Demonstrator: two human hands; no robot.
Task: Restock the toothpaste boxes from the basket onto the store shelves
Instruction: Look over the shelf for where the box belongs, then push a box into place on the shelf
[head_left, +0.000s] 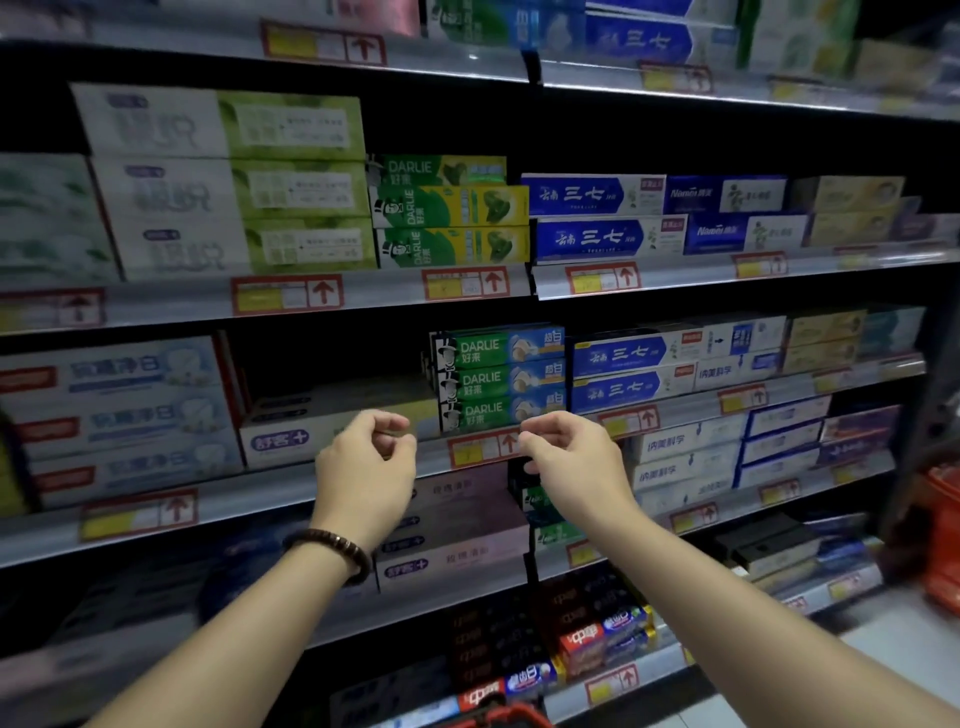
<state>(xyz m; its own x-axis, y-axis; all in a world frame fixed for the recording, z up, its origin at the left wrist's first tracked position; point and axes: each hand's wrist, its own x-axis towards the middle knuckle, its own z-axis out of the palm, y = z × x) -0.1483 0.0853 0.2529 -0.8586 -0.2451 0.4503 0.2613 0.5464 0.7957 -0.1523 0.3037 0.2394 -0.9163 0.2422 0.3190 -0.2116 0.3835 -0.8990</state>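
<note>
The white toothpaste box (291, 431) lies flat, long face outward, on the middle shelf (260, 499), filling the bottom of the gap left of the green Darlie stack (498, 379), where dark space above it suggests room for more stock. Just near of it, the left hand (363, 467) and right hand (571, 457) hover at the shelf lip, fingers loosely curled and holding nothing. The red basket (943, 540) sits low at the right, probably the next reach.

DARLIE was read on green boxes (452, 208) | 三七 on blue boxes (592, 195) | 舒客 on white box (280, 440) | price tags (287, 295) bore red up-arrows, figures illegible.
</note>
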